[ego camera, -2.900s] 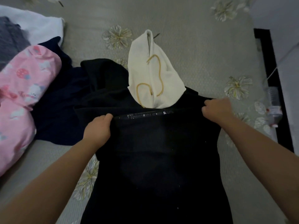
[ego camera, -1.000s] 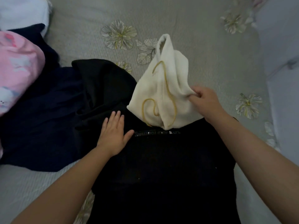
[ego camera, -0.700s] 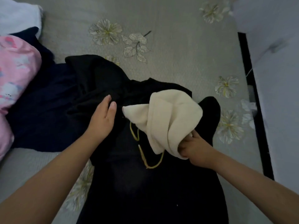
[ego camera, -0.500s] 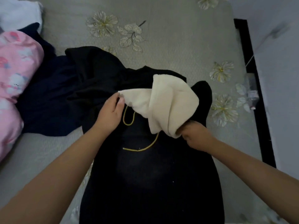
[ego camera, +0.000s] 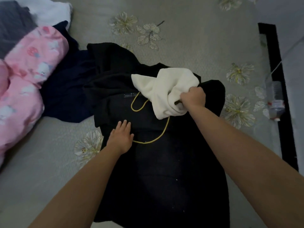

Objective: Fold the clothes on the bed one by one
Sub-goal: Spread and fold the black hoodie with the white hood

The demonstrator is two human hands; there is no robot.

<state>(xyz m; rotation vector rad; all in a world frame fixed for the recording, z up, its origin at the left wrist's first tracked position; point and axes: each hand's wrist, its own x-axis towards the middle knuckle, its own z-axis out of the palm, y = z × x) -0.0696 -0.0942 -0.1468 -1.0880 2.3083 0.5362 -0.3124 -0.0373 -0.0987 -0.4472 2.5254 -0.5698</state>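
Note:
A black hooded garment (ego camera: 164, 175) lies spread lengthwise on the grey bed (ego camera: 189, 38), its body running toward me. Its cream-lined hood (ego camera: 161, 89) is folded down onto the chest, and a yellow drawstring (ego camera: 158, 137) loops across the black cloth. My right hand (ego camera: 193, 97) grips the bunched right side of the hood. My left hand (ego camera: 120, 137) lies flat on the black cloth left of the drawstring, fingers straight.
A dark navy garment (ego camera: 69, 89) lies left of the black one. Pink printed cloth (ego camera: 26, 76), a grey piece (ego camera: 11, 23) and a white piece (ego camera: 51, 10) pile at the far left. A plastic bottle (ego camera: 275, 101) lies in the dark gap past the bed's right edge.
The hood was flipped from lying up the bed to lying down over the chest. My left hand let go of the hood's edge and dropped flat lower on the black cloth.

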